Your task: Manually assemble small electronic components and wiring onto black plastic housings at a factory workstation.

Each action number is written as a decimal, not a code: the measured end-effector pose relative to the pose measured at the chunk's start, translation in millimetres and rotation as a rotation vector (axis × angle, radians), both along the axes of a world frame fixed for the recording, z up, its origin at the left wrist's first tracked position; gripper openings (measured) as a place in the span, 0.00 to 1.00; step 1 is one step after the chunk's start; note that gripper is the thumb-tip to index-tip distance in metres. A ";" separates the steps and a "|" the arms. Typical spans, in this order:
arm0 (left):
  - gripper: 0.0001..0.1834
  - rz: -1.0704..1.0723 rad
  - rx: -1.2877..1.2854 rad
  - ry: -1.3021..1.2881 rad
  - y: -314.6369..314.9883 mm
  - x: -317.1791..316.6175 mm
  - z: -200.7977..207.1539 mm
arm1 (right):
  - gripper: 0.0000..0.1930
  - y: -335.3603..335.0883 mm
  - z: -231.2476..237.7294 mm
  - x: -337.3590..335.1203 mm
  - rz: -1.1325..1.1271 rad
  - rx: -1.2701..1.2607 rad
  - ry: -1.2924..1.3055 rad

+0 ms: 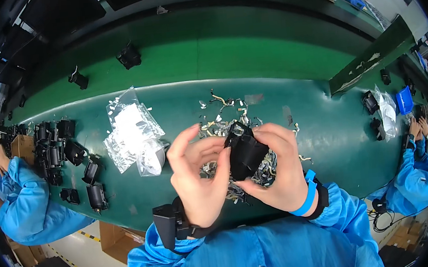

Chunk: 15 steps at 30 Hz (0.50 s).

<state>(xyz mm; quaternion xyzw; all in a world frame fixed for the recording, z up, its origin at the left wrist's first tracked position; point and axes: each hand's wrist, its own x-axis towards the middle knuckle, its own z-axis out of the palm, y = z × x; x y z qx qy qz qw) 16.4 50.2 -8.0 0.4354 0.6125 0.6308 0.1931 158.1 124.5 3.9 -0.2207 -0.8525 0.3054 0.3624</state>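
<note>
Between my two hands is a black plastic housing [246, 155], held up over the bench. My left hand [197, 174] grips its left side with thumb and fingers; a black device is strapped to that wrist. From the other side my right hand [280, 168] holds the housing by its upper edge and its bottom, with a blue band round the wrist. Beneath the housing spreads a pile of small cables with connectors [267, 172], partly hidden by my hands. Whatever is inside the housing cannot be made out.
Several black housings [51, 145] crowd the green bench [329, 137] on the left. Clear plastic bags [133, 134] lie left of my hands. A green divider [373, 59] stands at right, near a blue bin [404, 100]. Co-workers in blue sit on the left [28, 205] and right [412, 180].
</note>
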 end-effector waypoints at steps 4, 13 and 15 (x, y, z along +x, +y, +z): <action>0.31 -0.176 0.201 -0.337 -6.3 -12.3 7.6 | 0.44 4.8 -5.2 4.6 -0.102 0.001 -0.005; 0.29 -0.540 0.168 -0.850 -16.7 8.6 -3.4 | 0.44 -8.1 -16.9 -7.9 -0.204 -0.263 0.216; 0.29 -0.556 0.147 -0.847 -15.0 12.1 -6.3 | 0.43 -8.1 -15.8 -7.2 -0.212 -0.274 0.216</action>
